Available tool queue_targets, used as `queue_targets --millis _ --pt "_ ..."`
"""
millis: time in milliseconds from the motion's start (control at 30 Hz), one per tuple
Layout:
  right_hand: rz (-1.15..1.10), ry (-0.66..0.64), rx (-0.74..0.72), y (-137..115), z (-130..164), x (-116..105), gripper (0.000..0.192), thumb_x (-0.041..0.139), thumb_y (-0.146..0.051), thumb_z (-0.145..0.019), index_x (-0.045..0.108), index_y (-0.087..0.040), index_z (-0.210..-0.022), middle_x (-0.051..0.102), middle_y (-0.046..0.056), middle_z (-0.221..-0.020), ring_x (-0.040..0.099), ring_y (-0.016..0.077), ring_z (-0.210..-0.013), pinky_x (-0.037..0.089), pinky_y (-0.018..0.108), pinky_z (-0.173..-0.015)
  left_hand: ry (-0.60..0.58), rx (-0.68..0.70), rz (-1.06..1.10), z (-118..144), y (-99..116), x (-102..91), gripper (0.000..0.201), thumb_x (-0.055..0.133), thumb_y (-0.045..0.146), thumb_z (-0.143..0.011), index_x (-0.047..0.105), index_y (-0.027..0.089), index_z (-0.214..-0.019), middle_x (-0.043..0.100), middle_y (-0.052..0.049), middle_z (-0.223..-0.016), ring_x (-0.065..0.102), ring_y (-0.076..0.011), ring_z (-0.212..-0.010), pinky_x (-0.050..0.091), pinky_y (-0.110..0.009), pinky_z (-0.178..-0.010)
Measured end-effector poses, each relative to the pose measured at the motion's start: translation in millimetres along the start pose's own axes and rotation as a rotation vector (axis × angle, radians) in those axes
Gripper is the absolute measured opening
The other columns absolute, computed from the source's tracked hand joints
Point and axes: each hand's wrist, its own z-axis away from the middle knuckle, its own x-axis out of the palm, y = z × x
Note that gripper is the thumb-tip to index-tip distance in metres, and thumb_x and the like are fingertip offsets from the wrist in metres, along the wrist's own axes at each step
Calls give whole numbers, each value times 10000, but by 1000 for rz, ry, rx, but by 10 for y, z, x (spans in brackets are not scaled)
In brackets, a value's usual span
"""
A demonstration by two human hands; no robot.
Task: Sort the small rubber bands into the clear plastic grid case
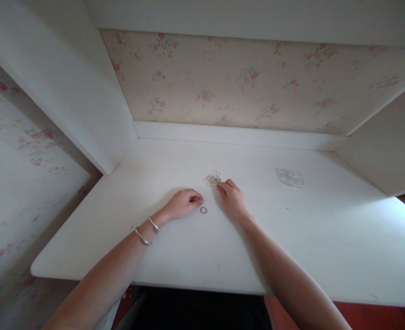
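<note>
A small loose pile of thin rubber bands [212,178], pale yellow, green and greyish, lies on the white desk. My right hand [232,197] reaches the pile's right edge, its thumb and fingertips pinched on a rubber band there. Just below and between the hands lies a separate brownish ring [203,210], which looks like one or more bands laid together. My left hand [185,203] rests on the desk left of that ring, close but apart from it. Its fingers are curled with the tips together; anything inside them is hidden. Two silver bangles [147,233] circle the left wrist.
A crumpled clear plastic bag [290,177] lies on the desk [195,256] to the right. White side panels and a flowered back wall [223,82] enclose the desk's far side. The desk's front edge runs just before my body.
</note>
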Motion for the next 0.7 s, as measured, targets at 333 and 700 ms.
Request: queue_targets --millis 333,700 --pt "-225 43 -174 34 305 -191 257 432 -316 -937 665 -208 -940 573 48 -828 548 147 -761 418 258 -708 -4 1 -1 5 -13 2 201 538 309 -831 683 171 -850 646 -23 -813 574 -130 -732 432 -224 -667" --pt "-123 -137 -287 -100 520 -141 207 457 -204 -924 662 -230 -941 585 26 -829 539 136 -761 381 268 -731 2 13 -38 7 -20 -2 199 547 317 -828 687 177 -849 660 -27 -843 580 -133 -752 435 -225 -679"
